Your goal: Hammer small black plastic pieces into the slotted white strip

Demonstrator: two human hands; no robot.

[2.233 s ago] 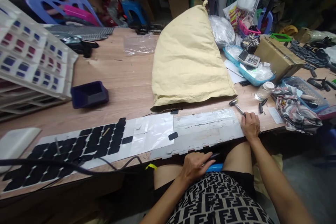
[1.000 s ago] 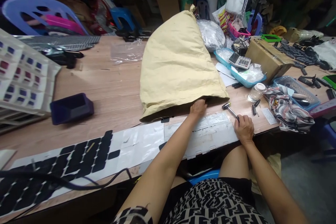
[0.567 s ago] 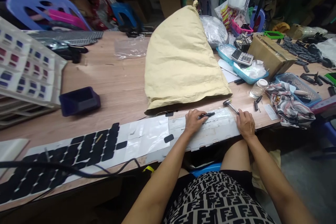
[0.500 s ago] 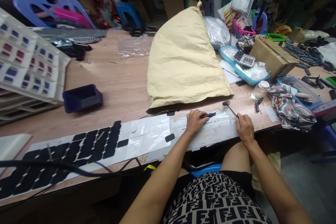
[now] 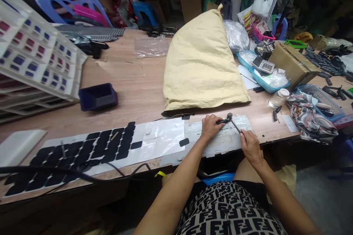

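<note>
My left hand [image 5: 211, 127] is closed on a small slim black part [image 5: 221, 121], holding it low over a pale, scuffed board [image 5: 226, 140] at the table's front edge. The part's exact kind is too small to make out. In my right hand [image 5: 250, 146] is the metal handle of a small hammer [image 5: 236, 126]. Its head meets or hangs just over the right end of the black part; contact cannot be told. Left of the board, a white sheet [image 5: 161, 139] bears several black rounded pads [image 5: 121, 141].
A large yellow paper sack [image 5: 206, 62] stands behind my hands. To the left are a dark purple bin [image 5: 98, 97], a white crate [image 5: 38, 55] and a black cable [image 5: 91, 179]. At right lie a jar [image 5: 279, 97], a patterned cloth [image 5: 310, 121], blue baskets [image 5: 271, 80] and a cardboard box [image 5: 292, 62].
The hammer head has come left and down, from clear of the black part to its right end. My left hand keeps its hold. The view has shifted slightly.
</note>
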